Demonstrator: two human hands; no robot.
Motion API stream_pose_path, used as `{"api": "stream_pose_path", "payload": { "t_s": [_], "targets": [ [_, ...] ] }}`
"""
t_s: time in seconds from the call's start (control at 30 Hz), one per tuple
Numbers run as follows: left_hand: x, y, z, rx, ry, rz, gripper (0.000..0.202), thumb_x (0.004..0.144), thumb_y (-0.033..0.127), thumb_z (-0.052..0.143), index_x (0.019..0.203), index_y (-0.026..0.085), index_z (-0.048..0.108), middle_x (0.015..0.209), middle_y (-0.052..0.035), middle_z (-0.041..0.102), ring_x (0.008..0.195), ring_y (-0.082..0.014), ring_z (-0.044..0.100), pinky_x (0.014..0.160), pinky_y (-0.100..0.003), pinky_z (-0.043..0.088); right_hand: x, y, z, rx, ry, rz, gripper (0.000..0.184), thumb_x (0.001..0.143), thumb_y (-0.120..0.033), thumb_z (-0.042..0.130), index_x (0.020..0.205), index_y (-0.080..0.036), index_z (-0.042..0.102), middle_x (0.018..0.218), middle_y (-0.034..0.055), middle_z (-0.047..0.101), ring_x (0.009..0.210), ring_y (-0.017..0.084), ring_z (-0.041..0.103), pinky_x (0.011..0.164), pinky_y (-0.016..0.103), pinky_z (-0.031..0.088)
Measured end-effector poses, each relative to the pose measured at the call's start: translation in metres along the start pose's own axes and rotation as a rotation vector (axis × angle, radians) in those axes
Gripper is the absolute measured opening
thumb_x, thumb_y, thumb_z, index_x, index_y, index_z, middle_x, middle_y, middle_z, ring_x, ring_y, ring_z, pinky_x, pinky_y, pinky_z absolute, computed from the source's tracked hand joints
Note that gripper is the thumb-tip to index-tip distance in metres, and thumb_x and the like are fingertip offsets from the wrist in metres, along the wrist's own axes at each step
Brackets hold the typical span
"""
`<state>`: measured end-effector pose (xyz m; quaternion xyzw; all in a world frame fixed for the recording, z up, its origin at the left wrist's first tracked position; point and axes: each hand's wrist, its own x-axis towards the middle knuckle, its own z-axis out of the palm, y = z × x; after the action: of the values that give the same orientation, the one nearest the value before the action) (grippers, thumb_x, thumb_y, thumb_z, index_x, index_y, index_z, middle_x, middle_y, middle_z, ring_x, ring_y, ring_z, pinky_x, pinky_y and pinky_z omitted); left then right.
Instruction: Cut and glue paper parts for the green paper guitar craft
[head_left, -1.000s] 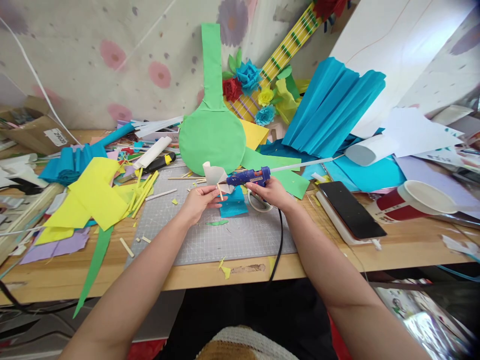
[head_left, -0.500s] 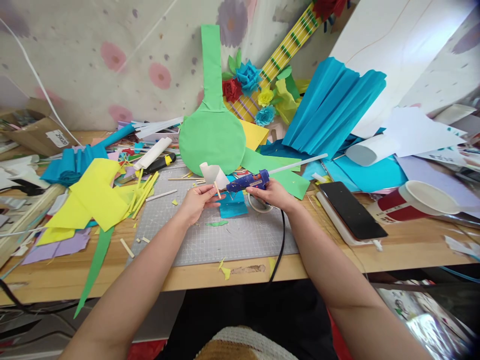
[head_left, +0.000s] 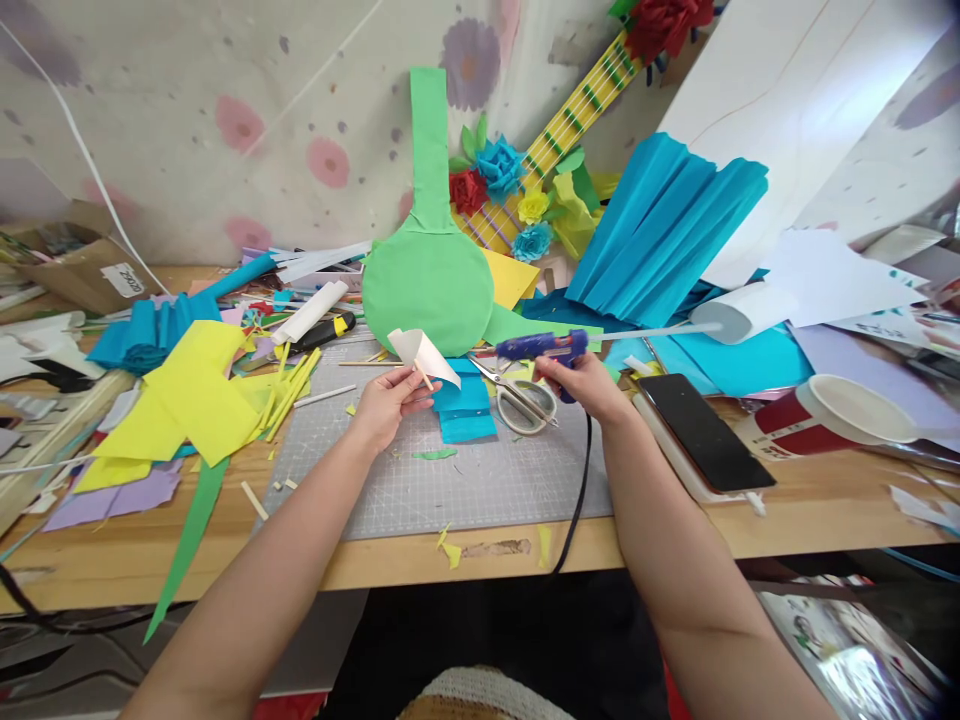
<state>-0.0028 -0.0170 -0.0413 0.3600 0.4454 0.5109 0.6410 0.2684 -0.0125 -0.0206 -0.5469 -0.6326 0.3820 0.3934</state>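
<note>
My left hand (head_left: 388, 405) pinches a short thin wooden stick (head_left: 424, 376), with a curled piece of white paper (head_left: 430, 352) at its fingertips. Wrapped round the handle of a blue glue gun (head_left: 544, 347), my right hand (head_left: 581, 385) holds it with the nozzle pointing left. A long translucent glue stick (head_left: 652, 331) juts out of the gun's back. Below the gun, scissors (head_left: 525, 405) rest beside a strip of blue crepe paper (head_left: 466, 408) on the grey cutting mat (head_left: 390, 490). Behind my hands stands a green paper-covered shape (head_left: 427, 285) with a round body and long neck.
Yellow paper pieces (head_left: 199, 390) and a utility knife (head_left: 326, 330) lie to the left. A phone (head_left: 705, 432) and a paper cup (head_left: 825, 410) are at the right. Pleated blue paper (head_left: 660, 235) leans at the back. A black cord (head_left: 577, 495) hangs over the table edge.
My right hand has drawn the glue gun to the right, away from the white paper and stick. The scissors now show more fully. My left hand keeps its hold, nearly in place.
</note>
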Motion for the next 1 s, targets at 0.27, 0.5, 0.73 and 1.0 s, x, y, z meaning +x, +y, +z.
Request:
{"api": "stream_pose_path", "payload": {
  "t_s": [0.27, 0.5, 0.73, 1.0],
  "targets": [
    [0.002, 0.003, -0.004, -0.069, 0.081, 0.126, 0.027, 0.064, 0.028, 0.071, 0.085, 0.014, 0.064, 0.082, -0.0067, 0.07, 0.083, -0.0178, 0.066, 0.067, -0.027, 0.054, 0.019, 0.039, -0.002, -0.186, 0.237, 0.12, 0.043, 0.054, -0.05, 0.07, 0.079, -0.015, 0.065, 0.074, 0.0054, 0.066, 0.068, 0.019, 0.058, 0.063, 0.031, 0.044],
    [0.001, 0.001, -0.002, -0.111, 0.12, 0.147, 0.026, 0.058, 0.028, 0.074, 0.078, 0.014, 0.065, 0.076, -0.0043, 0.069, 0.074, -0.0159, 0.066, 0.064, -0.027, 0.053, 0.007, 0.024, -0.02, -0.834, 0.148, 0.144, 0.06, 0.05, -0.065, 0.063, 0.082, -0.015, 0.058, 0.087, 0.0124, 0.061, 0.086, 0.028, 0.055, 0.067, 0.034, 0.041],
    [-0.001, 0.003, -0.001, -0.142, 0.123, 0.132, 0.026, 0.058, 0.029, 0.074, 0.077, 0.014, 0.066, 0.079, -0.0065, 0.07, 0.08, -0.0188, 0.066, 0.068, -0.028, 0.052, -0.02, -0.04, -0.011, -0.818, -0.162, 0.204, 0.042, 0.063, -0.058, 0.058, 0.059, -0.02, 0.042, 0.056, 0.001, 0.053, 0.054, 0.015, 0.049, 0.049, 0.027, 0.029],
    [-0.002, 0.005, 0.0, -0.293, 0.112, 0.108, 0.024, 0.06, 0.027, 0.073, 0.081, 0.017, 0.065, 0.084, -0.0035, 0.07, 0.087, -0.0168, 0.064, 0.075, -0.028, 0.049, 0.005, -0.061, 0.114, -0.105, 0.028, -0.132, 0.036, 0.065, -0.034, 0.063, 0.081, -0.023, 0.033, 0.075, -0.003, 0.063, 0.063, 0.012, 0.057, 0.061, 0.027, 0.042]
  ]
}}
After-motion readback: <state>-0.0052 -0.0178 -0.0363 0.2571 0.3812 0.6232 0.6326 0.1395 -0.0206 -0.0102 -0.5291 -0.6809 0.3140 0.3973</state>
